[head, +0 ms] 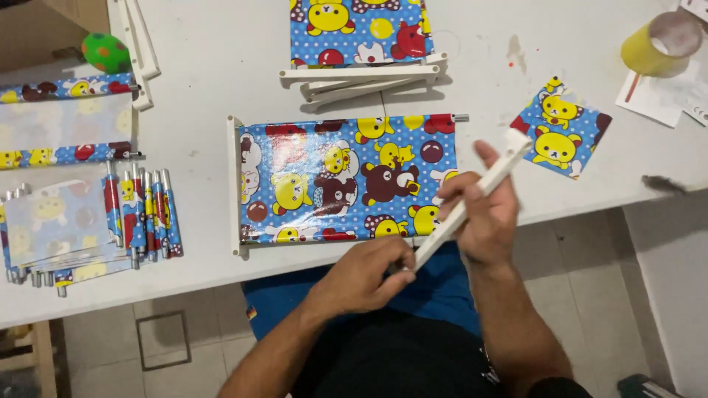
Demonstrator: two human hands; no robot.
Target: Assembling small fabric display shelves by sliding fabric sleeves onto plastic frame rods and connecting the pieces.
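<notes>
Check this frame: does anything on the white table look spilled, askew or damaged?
Small reddish specks and a grey smear mark the white table beside the yellow tape roll. The small cartoon-print square lies rotated. Nothing looks damaged.

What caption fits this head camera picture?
Both hands, left hand and right hand, hold a white bar beside a bear-print sheet on the table.

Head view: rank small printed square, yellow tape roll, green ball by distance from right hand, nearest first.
From the right hand:
1. Small printed square, just up and right of it.
2. Yellow tape roll, far right corner.
3. Green ball, far left top.
</notes>
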